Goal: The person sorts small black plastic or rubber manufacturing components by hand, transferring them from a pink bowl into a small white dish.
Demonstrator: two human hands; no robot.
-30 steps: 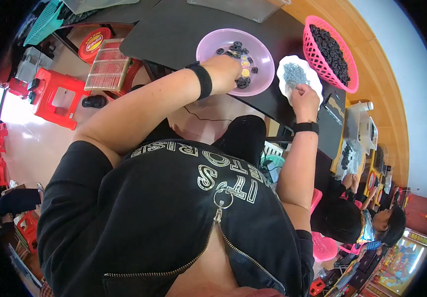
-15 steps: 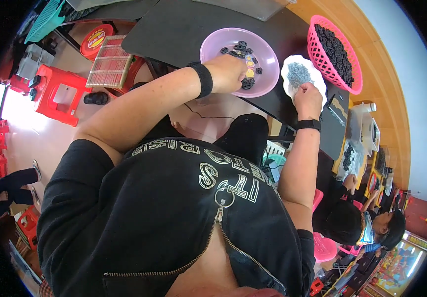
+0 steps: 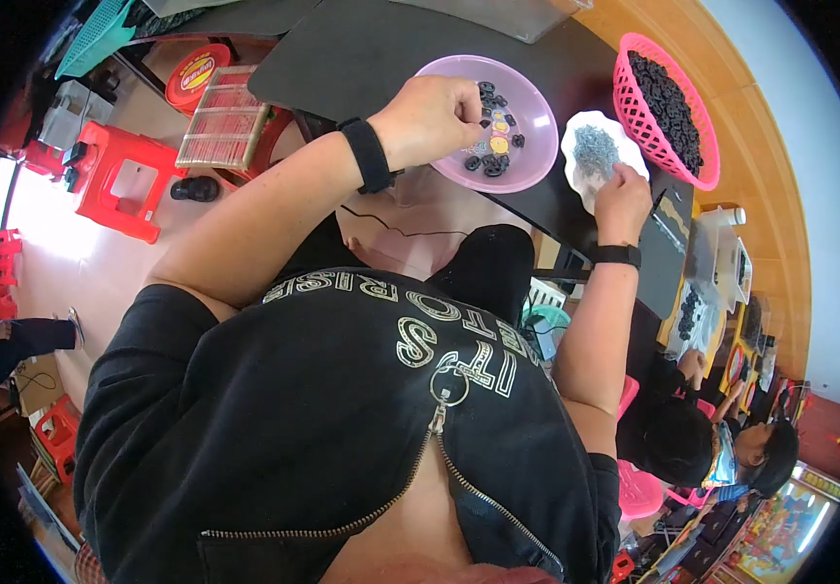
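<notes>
My left hand (image 3: 432,119) hovers over the left rim of a round lilac bowl (image 3: 541,125), its fingers curled together. A dark speck shows at the fingertips, but I cannot tell whether they hold it. Inside the bowl lie several small black ring-like parts (image 3: 494,164), and a yellow pattern shows on its bottom. My right hand (image 3: 624,202) is at the near right edge of a white scalloped dish (image 3: 576,177), thumb and fingers pinched together. Small grey metallic pieces (image 3: 595,151) are heaped in that dish. Whatever the right fingertips hold is too small to make out.
A pink lattice basket (image 3: 628,97) full of black parts (image 3: 668,112) stands right of the dish on the dark table (image 3: 362,68). A clear bin (image 3: 508,18) sits at the back. Red stools (image 3: 118,180) stand at left; a co-worker (image 3: 746,453) sits at right.
My left hand has lifted from inside the bowl and moved left to its rim, uncovering more black parts. My right hand has shifted slightly down toward the dish's near edge.
</notes>
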